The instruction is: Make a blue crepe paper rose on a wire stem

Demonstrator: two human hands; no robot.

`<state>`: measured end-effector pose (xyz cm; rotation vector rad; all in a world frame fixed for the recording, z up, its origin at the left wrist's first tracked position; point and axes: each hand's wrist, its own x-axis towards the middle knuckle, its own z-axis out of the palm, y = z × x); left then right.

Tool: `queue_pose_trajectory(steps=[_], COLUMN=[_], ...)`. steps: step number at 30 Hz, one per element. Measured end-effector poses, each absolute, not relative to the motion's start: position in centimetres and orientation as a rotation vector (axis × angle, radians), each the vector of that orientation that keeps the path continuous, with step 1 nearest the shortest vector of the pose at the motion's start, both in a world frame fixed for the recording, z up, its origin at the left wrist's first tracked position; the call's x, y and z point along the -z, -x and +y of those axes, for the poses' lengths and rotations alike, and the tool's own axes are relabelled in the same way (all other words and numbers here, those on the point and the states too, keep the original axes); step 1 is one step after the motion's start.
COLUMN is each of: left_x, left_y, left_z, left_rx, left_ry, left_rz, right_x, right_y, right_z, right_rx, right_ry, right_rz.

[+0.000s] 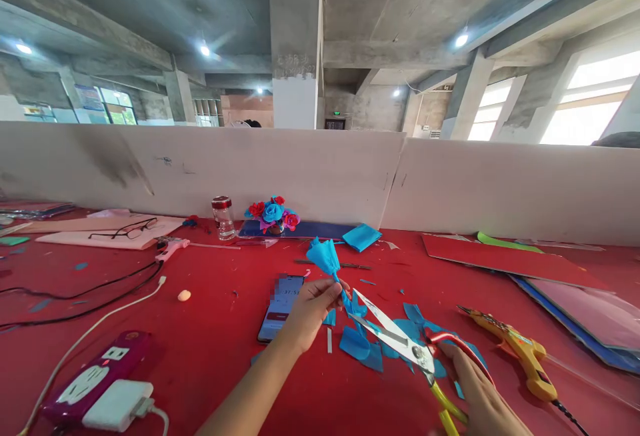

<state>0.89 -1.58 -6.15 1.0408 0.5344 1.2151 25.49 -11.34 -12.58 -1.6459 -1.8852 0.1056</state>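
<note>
Between the fingers of my left hand (320, 299) is a blue paper flower (324, 256), pinched by its wrapped stem with the bloom pointing up. My right hand (475, 389) grips a pair of scissors (400, 339) with one red and one yellow handle. Their blades are spread apart and point towards the stem just below my left fingertips; whether they touch it I cannot tell. Several cut blue paper petals (361, 346) lie on the red table under the scissors, partly covered by them. Beside my left wrist lies a phone (280, 309) with its screen lit.
A yellow glue gun (520, 349) lies at the right, near stacked coloured sheets (580, 309). At the left are a purple power strip (95, 376), cables and glasses (125, 229). A glass bottle (224, 219) and a paper flower bouquet (274, 213) stand before the white partition (225, 163).
</note>
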Motion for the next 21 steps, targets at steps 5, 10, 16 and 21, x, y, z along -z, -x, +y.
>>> queue_pose_trajectory(steps=[5,10,16,21], left_x=[6.0,5.8,5.2,5.0], left_y=[-0.6,-0.5,-0.4,-0.3], left_z=[-1.8,-2.0,-2.6,-2.8], left_rx=[-1.143,-1.084,-0.957,-0.901], left_ry=[-1.108,-1.105,-1.19,-1.292], left_rz=[0.534,0.584,0.633,0.651], right_x=[10.9,10.9,9.7,8.1], right_y=[-26.6,-27.9,-28.6,-28.2], right_z=[-10.8,-10.4,-10.0,-10.2], right_rx=[-0.008,0.069,0.265,0.387], right_ry=[1.651,1.606,1.678,1.745], right_rz=[-2.09,-2.13,-2.241,-2.246])
